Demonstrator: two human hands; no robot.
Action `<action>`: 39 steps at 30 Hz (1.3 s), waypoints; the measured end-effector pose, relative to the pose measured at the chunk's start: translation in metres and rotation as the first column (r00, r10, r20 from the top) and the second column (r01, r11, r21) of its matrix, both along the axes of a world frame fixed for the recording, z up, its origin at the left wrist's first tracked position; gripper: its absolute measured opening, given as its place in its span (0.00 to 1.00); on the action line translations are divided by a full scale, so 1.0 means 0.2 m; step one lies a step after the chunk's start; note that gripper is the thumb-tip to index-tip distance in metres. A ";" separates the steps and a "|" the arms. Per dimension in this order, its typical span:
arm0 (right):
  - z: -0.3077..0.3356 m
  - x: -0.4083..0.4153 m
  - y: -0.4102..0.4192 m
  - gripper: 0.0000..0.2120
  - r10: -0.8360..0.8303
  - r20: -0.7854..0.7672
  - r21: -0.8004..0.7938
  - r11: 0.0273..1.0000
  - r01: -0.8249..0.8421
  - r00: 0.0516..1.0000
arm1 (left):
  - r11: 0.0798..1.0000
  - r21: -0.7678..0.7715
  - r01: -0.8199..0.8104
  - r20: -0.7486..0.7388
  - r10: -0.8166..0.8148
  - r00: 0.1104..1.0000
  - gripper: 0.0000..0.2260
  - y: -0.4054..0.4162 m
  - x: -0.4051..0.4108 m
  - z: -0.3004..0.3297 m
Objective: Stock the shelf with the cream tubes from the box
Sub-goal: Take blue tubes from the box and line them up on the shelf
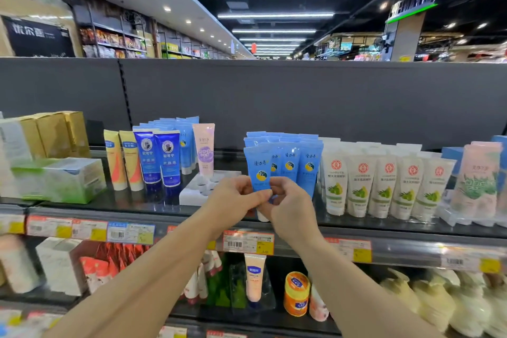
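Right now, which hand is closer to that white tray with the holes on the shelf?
Left. The left hand is just right of the white tray, almost at its edge, pinching the blue tube. The right hand grips the same tube from the far side, farther from the tray.

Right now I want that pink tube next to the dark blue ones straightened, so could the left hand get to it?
Probably yes. The pink tube stands upright behind the white tray with nothing in front of it, but the left hand pinches the light blue tube and would have to let go first.
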State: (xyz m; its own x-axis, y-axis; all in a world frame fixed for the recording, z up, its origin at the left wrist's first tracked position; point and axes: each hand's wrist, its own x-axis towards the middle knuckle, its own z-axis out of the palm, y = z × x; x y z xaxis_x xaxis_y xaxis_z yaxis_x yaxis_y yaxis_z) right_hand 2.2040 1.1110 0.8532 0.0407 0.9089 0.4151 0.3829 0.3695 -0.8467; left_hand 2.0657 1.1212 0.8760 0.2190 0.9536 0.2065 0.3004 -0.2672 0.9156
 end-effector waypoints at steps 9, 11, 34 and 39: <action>-0.07 0.12 0.02 0.13 -0.177 0.160 -0.034 0.982 0.184 0.971 | 0.966 0.062 -0.249 0.043 0.247 0.968 0.09 0.22 -0.06 0.05; -0.08 0.15 0.02 0.12 -0.199 0.167 -0.040 0.977 0.208 0.966 | 0.961 0.124 -0.247 -0.011 0.250 0.968 0.10 0.25 -0.02 0.04; -0.07 0.14 0.05 0.10 -0.143 0.185 -0.077 0.984 0.159 0.972 | 0.949 0.223 -0.221 -0.304 0.284 0.910 0.17 0.30 0.04 -0.03; -0.07 0.15 0.05 0.10 -0.134 0.186 -0.080 0.985 0.151 0.973 | 0.942 0.246 -0.228 -0.338 0.304 0.891 0.17 0.30 0.03 -0.02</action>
